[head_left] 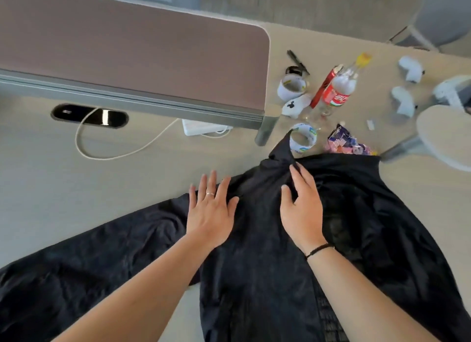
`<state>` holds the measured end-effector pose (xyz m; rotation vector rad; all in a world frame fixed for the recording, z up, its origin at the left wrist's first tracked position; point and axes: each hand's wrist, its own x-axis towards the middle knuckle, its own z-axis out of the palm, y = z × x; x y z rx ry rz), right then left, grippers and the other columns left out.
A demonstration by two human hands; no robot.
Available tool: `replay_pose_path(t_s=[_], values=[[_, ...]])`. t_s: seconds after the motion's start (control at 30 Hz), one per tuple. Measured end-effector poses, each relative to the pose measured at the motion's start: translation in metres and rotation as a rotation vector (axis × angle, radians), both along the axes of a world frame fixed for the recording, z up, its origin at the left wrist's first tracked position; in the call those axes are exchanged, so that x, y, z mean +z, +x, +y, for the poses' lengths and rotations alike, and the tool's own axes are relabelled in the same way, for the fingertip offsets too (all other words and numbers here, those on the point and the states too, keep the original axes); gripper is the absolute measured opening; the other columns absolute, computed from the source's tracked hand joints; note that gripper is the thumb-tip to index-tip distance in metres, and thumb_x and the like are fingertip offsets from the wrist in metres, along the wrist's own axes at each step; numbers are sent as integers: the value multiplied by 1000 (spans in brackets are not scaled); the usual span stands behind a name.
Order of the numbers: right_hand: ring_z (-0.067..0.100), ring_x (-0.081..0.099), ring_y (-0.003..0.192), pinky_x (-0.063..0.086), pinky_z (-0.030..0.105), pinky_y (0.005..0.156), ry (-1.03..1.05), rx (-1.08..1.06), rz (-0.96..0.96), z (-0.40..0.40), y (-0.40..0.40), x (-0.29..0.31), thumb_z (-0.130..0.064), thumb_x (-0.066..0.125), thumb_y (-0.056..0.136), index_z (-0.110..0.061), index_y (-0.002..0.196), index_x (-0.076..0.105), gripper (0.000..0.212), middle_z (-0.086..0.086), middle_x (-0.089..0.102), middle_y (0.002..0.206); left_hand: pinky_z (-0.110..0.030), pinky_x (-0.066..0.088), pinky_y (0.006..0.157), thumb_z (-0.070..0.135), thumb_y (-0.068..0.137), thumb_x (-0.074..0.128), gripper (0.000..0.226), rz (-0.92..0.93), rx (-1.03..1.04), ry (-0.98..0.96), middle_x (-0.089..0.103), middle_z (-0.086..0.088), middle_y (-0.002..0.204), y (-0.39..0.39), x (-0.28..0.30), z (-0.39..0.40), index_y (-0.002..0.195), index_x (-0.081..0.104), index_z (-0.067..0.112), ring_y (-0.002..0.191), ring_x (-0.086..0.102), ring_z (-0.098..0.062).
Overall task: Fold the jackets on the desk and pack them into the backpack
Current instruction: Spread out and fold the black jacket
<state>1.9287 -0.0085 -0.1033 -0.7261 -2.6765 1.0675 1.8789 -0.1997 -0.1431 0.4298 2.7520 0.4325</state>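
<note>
- The bench is one broad, smooth, pale beige surface; a mauve felt-like divider panel with a rounded corner and a grey metal rail stands along its far side.
- One jacket of thin, dark navy, slightly crinkled cloth lies spread over the near edge of the bench. One sleeve trails toward the near left corner, and a pointed fold of collar sticks up at its far end.
- Two bare forearms reach in from the near edge.
- The left hand lies flat with fingers straight and spread, its palm on the jacket's left shoulder and its fingertips just over the cloth's edge onto the bench. It holds nothing; its grip is fully open. It wears one thin ring.
- The right hand rests on the jacket near the collar, fingers mostly extended and thumb apart, pressing into bunched cloth. No closed grip shows. One dark band circles its wrist.
- One clear plastic cola bottle with a red label lies toward the far right of the bench.
- Two tape rolls sit near the divider's end: one farther off, one just beside the collar.
- One crumpled, glossy snack wrapper lies at the jacket's far edge.
- One white cable loops from one dark oval grommet.
</note>
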Motion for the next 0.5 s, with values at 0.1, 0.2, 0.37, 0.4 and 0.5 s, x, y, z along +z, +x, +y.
replay_pose_path(t_s=[0.1, 0.2, 0.37, 0.4, 0.5], values=[[24, 19, 151, 25, 42, 119, 89, 17, -474, 37, 10, -25, -40, 50, 102, -19, 159, 21, 67, -5, 4, 168, -48, -9, 124, 55, 104, 11, 61, 28, -35, 8, -13, -2, 167, -1, 0, 18, 159, 0, 31, 154, -15, -24], [30, 2, 154, 16, 51, 121, 249, 108, -674, 48, 18, -45, -53, 44, 101, -24, 161, 8, 76, 5, -13, 167, -49, -5, 125, 53, 105, 16, 62, 17, -118, -15, -11, -1, 168, 11, -13, 30, 160, -1, 29, 154, -14, -24], [25, 1, 155, 6, 47, 124, 341, 173, -382, 16, 44, -52, -55, 37, 101, -27, 160, 13, 69, 5, -4, 168, -51, -5, 124, 60, 102, 15, 68, -3, -172, -127, -19, 3, 166, 21, -40, 26, 158, -11, 31, 152, -19, -24], [23, -4, 155, 3, 47, 125, 332, 213, -401, 9, 50, -56, -58, 34, 101, -27, 160, 10, 70, 5, -6, 168, -51, -6, 124, 61, 102, 14, 69, 8, -173, -131, -20, 4, 166, 21, -42, 25, 158, -13, 31, 152, -20, -24], [23, -16, 153, -6, 47, 124, 364, 301, -495, -5, 65, -72, -65, 23, 99, -27, 160, 0, 75, 5, -14, 167, -50, -5, 125, 61, 101, 12, 70, 31, -160, -126, -19, 5, 166, 16, -44, 25, 156, -18, 31, 152, -20, -22]])
